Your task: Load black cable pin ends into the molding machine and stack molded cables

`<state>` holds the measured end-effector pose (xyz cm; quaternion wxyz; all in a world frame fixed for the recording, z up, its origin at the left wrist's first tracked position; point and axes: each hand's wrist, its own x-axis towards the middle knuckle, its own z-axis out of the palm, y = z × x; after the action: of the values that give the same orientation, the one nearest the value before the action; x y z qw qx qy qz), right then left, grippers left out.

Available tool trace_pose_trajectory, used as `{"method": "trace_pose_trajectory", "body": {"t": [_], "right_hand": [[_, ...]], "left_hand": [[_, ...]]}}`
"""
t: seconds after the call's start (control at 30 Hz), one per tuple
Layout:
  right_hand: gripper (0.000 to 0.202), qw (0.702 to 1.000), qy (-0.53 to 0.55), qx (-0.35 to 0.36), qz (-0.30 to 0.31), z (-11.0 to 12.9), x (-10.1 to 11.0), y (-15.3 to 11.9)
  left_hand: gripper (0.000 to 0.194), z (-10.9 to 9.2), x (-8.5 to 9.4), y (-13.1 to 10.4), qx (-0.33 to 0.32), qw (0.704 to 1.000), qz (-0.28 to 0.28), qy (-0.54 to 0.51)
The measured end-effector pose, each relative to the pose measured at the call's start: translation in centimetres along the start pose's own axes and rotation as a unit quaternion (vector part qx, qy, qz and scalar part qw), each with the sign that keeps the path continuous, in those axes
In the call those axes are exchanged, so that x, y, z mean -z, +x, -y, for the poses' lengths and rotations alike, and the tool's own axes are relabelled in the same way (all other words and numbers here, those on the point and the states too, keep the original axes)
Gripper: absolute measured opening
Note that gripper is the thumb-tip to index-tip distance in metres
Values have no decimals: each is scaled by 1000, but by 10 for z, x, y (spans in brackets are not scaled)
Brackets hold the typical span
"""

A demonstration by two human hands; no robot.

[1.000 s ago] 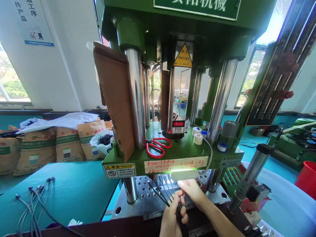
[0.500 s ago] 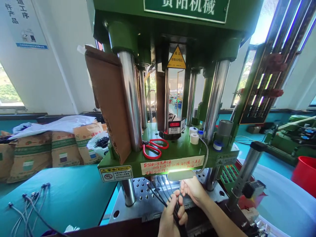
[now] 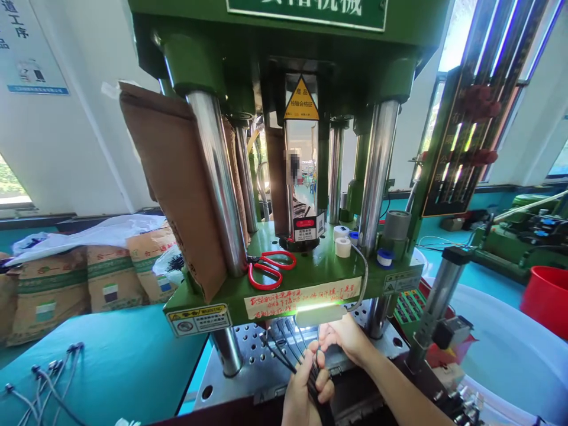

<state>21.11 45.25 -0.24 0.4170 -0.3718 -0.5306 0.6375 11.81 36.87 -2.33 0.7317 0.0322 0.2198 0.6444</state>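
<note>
Step in hand, as I read it: loading cable ends into the press. Left hand [image 3: 306, 390] is clenched around a bundle of black cables [image 3: 313, 378] at the near edge of the perforated steel bed [image 3: 248, 355]. Right hand [image 3: 344, 337] pinches one cable from that bundle, fingers closed on it, just under the lit lamp bar [image 3: 317, 313] at the front edge of the green platen [image 3: 310, 275]. Several cables fan from the bundle toward the bed's middle, their ends hidden under the platen.

Red scissors [image 3: 268, 269] and tape rolls [image 3: 342, 245] sit on the platen top. Loose grey cables [image 3: 44, 378] lie on the teal table [image 3: 133, 361], far left.

Next move likely calls for seating the pinched cable squarely beside the others, left hand keeping the bundle steady.
</note>
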Motion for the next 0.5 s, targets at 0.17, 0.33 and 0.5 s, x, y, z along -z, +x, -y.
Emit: {"method": "trace_pose_trajectory", "body": {"t": [0.17,0.33,0.5], "right_hand": [[22,1000,-8,0,26,9,-3,-4],[13,999,-44,1,21,11,-6,-4],[13,997,-79,2,1,5,-4,-1]], "left_hand": [[20,-3,-3,-2,5,1000,-24,3],[23,-3,-6,-4,3,1000,-26,7],[21,-2,-3,-2,-27,998,-23,48]]}}
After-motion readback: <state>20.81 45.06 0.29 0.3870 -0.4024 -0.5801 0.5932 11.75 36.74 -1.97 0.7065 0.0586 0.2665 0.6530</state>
